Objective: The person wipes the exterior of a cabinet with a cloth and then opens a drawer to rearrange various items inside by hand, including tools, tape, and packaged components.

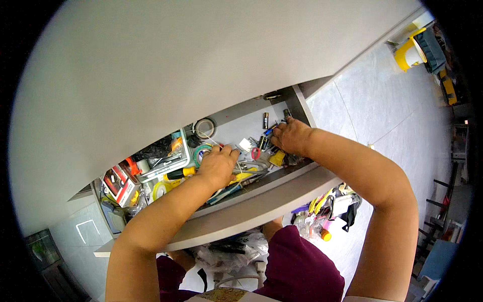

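Observation:
Before me an open drawer (261,190) is full of small household items. My left hand (219,165) lies palm down over the clutter in its middle, fingers bent and slightly apart, beside a roll of teal tape (201,152). Nothing shows in its grip; what is under the palm is hidden. At the drawer's right end my right hand (293,137) reaches down with fingers apart, touching a group of small batteries. One dark battery (265,120) lies just left of it, and a blue battery (270,130) is at its fingertips. A red ring-shaped item (255,153) sits between the hands.
A clear plastic tray (166,170) and a red-and-white box (119,185) fill the drawer's left side. A tape roll (205,128) lies at the back. A pale panel (151,65) overhangs it. Assorted items (322,214) and a plastic bag (231,249) lie on the floor.

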`<state>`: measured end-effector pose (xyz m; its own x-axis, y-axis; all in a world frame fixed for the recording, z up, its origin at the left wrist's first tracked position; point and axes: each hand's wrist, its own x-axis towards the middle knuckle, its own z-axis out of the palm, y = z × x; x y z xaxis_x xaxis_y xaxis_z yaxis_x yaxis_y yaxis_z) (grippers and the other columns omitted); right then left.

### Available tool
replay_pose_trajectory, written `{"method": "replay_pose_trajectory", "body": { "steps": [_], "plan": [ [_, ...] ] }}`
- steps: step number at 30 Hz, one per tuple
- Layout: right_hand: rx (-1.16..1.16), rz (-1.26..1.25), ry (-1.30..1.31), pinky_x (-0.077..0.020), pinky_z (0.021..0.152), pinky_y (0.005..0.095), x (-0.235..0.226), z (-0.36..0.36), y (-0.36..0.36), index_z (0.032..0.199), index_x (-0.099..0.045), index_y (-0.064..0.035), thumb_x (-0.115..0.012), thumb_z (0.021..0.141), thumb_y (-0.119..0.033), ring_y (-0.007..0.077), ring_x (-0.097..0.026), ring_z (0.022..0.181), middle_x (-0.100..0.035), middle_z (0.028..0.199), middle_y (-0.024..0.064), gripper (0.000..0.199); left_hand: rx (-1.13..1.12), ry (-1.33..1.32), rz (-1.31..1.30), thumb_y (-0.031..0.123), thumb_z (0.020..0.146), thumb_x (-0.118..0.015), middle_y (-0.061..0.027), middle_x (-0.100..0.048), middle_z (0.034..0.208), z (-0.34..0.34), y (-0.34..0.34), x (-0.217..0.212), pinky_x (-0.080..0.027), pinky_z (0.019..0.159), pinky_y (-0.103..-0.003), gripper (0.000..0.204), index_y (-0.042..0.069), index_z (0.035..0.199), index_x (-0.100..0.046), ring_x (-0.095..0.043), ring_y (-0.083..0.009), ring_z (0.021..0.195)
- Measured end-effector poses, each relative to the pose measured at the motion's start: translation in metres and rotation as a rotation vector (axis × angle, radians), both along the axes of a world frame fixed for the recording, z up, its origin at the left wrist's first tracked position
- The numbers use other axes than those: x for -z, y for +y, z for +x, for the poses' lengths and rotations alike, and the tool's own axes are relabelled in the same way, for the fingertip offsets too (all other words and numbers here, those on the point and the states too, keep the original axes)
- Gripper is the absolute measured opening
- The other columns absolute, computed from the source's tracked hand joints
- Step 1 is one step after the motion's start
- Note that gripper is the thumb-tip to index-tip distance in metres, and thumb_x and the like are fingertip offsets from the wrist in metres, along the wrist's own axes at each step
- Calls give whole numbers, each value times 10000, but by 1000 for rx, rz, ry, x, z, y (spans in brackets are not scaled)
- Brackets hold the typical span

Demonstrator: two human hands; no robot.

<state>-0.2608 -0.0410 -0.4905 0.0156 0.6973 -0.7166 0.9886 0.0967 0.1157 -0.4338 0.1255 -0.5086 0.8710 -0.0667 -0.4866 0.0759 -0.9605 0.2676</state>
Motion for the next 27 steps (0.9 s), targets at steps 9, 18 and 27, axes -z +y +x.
{"method": "replay_pose_trajectory", "body": {
  "steps": [9,18,27],
  "plan": [
    [-24,23,147,-468,871,398,16,9,-4,1103,-582,-54,-550,832,-157,266,-569,1076,-623,1095,135,292,12,-120,-65,344,681,-770,-132,-488,1172,-12,5,9,-465,872,-453,597,81,1175,-564,-467,-356,1107],
    [631,-226,439,-465,887,405,22,-5,5,1249,-464,15,-683,684,-267,344,-569,1080,-597,1117,239,667,23,46,-77,348,643,-765,-123,-547,1145,5,4,14,-467,890,-420,614,65,1155,-579,-531,-363,1042],
    [633,-157,188,-477,870,400,3,-40,15,1195,-466,90,-547,622,-819,294,-621,1015,-622,1082,207,1078,27,158,90,577,629,-743,-145,-560,1137,15,-17,-10,-495,829,-453,754,77,1160,-550,-563,-344,1061]
  ]
}}
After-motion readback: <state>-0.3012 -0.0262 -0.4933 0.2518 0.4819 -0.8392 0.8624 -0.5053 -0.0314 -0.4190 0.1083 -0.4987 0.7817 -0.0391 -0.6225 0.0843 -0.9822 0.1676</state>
